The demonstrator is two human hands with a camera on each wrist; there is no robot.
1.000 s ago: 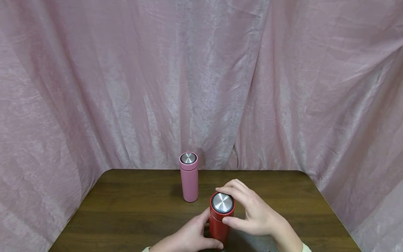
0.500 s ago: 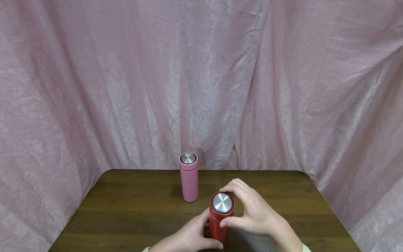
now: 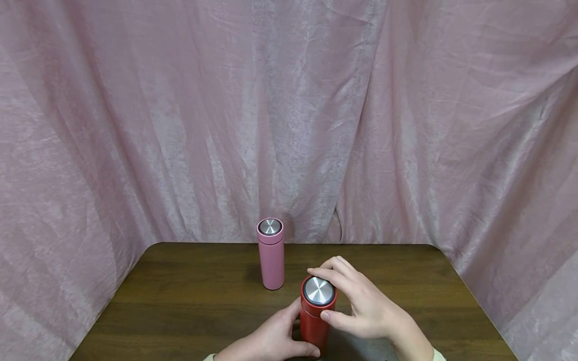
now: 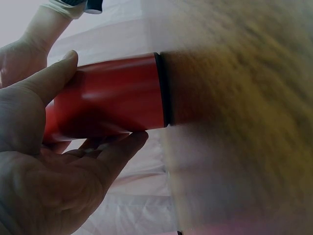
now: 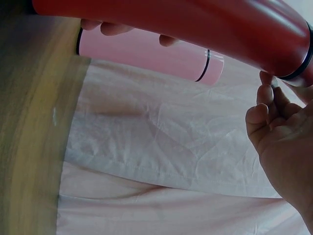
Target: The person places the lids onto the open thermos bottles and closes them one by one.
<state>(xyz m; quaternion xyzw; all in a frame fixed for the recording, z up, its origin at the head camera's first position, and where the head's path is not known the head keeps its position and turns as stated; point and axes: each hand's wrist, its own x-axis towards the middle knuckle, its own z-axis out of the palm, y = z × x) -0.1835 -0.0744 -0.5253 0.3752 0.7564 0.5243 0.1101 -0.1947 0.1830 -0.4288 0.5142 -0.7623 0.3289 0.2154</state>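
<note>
A red thermos bottle point(image 3: 314, 328) stands upright near the table's front edge, its lid point(image 3: 319, 291) on, with a shiny silver disc on top. Around the body, from the left, my left hand point(image 3: 275, 335) grips it with thumb in front and fingers behind. My right hand point(image 3: 368, 306) holds the lid from the right, thumb at the front by the seam and fingers over the far rim. In the left wrist view the bottle's black base point(image 4: 165, 89) meets the tabletop. Farther back stands a pink thermos bottle point(image 3: 272, 263), untouched, its lid on.
The dark wooden table point(image 3: 189, 296) has rounded far corners. Pink velvety curtains point(image 3: 289, 125) hang close behind it and along both sides.
The right hand's fingers drew back along the lid's rim, then slid round it to the left again, while its thumb shifted right. The left hand and both bottles have stayed in place.
</note>
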